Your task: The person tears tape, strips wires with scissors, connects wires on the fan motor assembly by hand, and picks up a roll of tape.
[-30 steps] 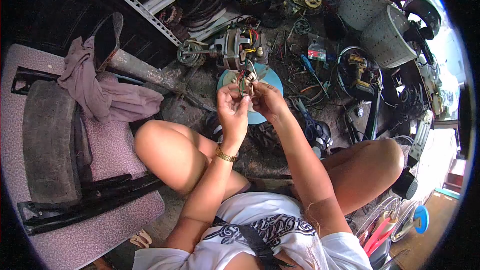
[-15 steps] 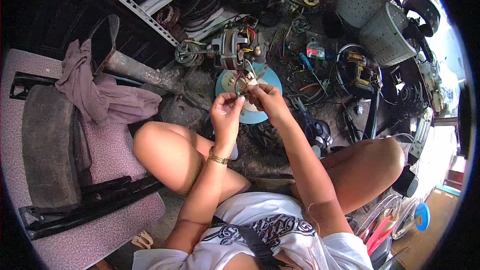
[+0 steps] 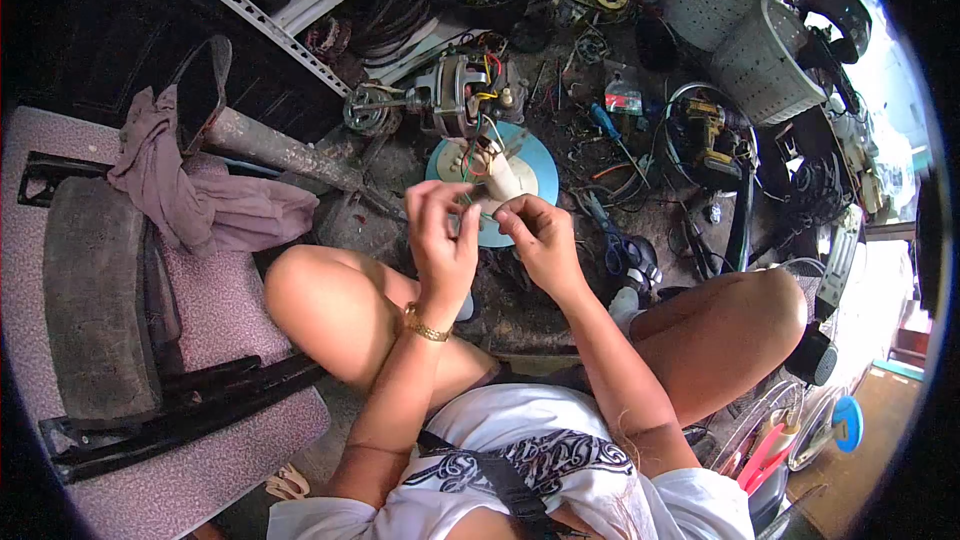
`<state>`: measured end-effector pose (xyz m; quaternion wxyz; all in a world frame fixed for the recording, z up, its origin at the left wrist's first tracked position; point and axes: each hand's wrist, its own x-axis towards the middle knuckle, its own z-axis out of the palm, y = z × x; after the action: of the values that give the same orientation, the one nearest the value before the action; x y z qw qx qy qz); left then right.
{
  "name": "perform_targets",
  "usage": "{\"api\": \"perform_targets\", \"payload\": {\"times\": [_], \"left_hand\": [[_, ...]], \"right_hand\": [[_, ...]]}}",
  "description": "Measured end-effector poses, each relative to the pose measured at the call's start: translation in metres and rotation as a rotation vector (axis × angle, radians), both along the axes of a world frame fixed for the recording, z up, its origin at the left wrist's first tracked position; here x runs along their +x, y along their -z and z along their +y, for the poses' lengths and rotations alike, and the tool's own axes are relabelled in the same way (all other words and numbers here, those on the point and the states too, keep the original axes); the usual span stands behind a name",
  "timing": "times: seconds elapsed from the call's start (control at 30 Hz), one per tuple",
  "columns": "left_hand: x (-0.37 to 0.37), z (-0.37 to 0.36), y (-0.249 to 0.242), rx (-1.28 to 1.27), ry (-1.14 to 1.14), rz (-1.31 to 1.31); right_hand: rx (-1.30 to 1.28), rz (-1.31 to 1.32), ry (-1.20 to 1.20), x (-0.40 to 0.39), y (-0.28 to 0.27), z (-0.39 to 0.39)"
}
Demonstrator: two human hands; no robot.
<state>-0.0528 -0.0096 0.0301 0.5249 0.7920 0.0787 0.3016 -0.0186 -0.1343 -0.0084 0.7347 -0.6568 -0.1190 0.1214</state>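
A fan motor [image 3: 455,100] with copper windings and coloured wires lies on the cluttered floor behind a round blue plate [image 3: 535,172]. Thin coloured wires [image 3: 478,155] run from it toward me. My left hand [image 3: 440,235] pinches the wire ends, with a gold bracelet on its wrist. My right hand [image 3: 540,240] is closed on a small cream cylindrical part [image 3: 503,185] joined to the same wires. Both hands are held close together above my bent knees, just in front of the blue plate.
A worn pink chair [image 3: 120,340] with a purple cloth [image 3: 190,190] stands at the left. White perforated baskets [image 3: 750,50], a blue-handled screwdriver [image 3: 607,127], scissors [image 3: 620,250], cables and motor parts litter the floor at right. A metal pipe [image 3: 280,150] lies behind my left knee.
Both hands have drawn back toward me and lower, pulling the wires and the cream part away from the motor. The view has tilted slightly.
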Motion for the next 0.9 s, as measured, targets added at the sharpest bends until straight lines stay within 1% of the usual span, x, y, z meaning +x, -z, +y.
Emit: {"api": "perform_targets", "payload": {"times": [0.03,0.07,0.1,0.17,0.23,0.3,0.33,0.37,0.43,0.5,0.57,0.6,0.63,0.67,0.7,0.73,0.77,0.8,0.83,0.87,0.9], "left_hand": [[-0.002,0.003,-0.009,0.544,0.031,-0.079],[-0.005,0.004,-0.006,0.487,0.144,-0.015],[-0.005,0.007,-0.007,0.488,0.142,-0.013],[0.000,0.012,-0.010,0.539,0.307,0.027],[0.008,0.016,-0.015,0.505,0.340,0.004],[0.014,0.015,-0.022,0.457,0.338,0.014],[0.016,0.016,-0.025,0.372,0.336,-0.004],[0.017,0.017,-0.034,0.272,0.339,0.040],[0.018,0.026,-0.030,0.019,0.349,0.096],[0.016,0.031,-0.032,-0.133,0.370,0.097],[0.014,0.033,-0.030,-0.242,0.374,0.077],[0.014,0.034,-0.030,-0.246,0.369,0.078],[0.012,0.034,-0.029,-0.195,0.368,0.068],[0.009,0.035,-0.030,-0.143,0.367,0.061],[0.003,0.034,-0.037,-0.144,0.358,0.069],[-0.007,0.031,-0.048,-0.082,0.259,0.065],[-0.017,0.029,-0.055,-0.018,0.164,0.057],[-0.032,0.040,-0.051,0.114,0.152,-0.002],[-0.052,0.050,-0.058,0.224,0.144,-0.057],[-0.080,0.054,-0.056,0.139,0.022,-0.061],[-0.107,0.058,-0.054,0.046,-0.096,-0.071]], "right_hand": [[-0.056,-0.003,0.003,0.000,-0.007,-0.003],[-0.112,-0.004,0.005,0.000,-0.010,-0.006],[-0.111,-0.003,0.002,0.000,-0.011,-0.008],[-0.045,-0.054,0.024,0.003,-0.013,-0.011],[-0.004,-0.087,0.018,0.011,-0.016,-0.017],[-0.047,-0.109,0.202,0.035,-0.013,-0.039],[0.043,-0.011,0.370,0.052,-0.001,-0.054],[0.135,0.085,0.537,0.071,0.022,-0.072],[-0.144,-0.005,0.737,0.102,0.109,-0.120],[-0.793,-0.045,0.742,0.087,0.173,-0.144],[-1.043,-0.063,0.501,0.051,0.214,-0.144],[-1.154,0.005,0.380,0.035,0.225,-0.143],[-1.261,0.074,0.251,0.019,0.233,-0.140],[-1.260,0.052,0.176,0.008,0.238,-0.136],[-1.254,0.030,0.099,-0.001,0.243,-0.132],[-1.234,-0.067,0.070,-0.008,0.247,-0.129],[-1.232,-0.063,0.064,-0.009,0.250,-0.126],[-1.201,-0.043,0.134,-0.007,0.249,-0.124],[-1.169,-0.024,0.205,-0.003,0.247,-0.123],[-1.169,-0.023,0.204,0.003,0.245,-0.124],[-1.181,-0.062,0.269,0.011,0.243,-0.126]]}}
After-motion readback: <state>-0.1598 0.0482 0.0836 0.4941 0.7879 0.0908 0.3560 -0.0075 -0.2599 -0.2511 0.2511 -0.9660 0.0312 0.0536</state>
